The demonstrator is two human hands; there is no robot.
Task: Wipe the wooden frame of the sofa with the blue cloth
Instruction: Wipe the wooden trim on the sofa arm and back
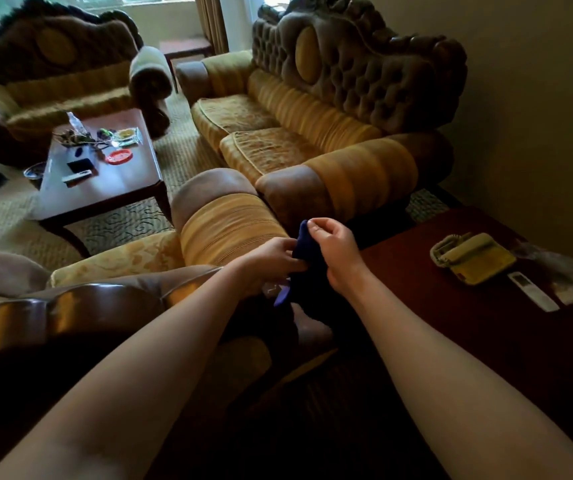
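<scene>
Both hands hold the blue cloth (304, 263) in the air just beyond the near sofa's armrest (229, 226). The right hand (335, 254) pinches its top edge between thumb and finger; the left hand (271, 263) has its fingers curled into the side. The glossy wooden frame (70, 310) lies nearer, untouched. Risks, as I judge them: a loosely bunched cloth could slip from that light pinch, and a careless wipe could drag onto the upholstery, or skip the carved grooves
</scene>
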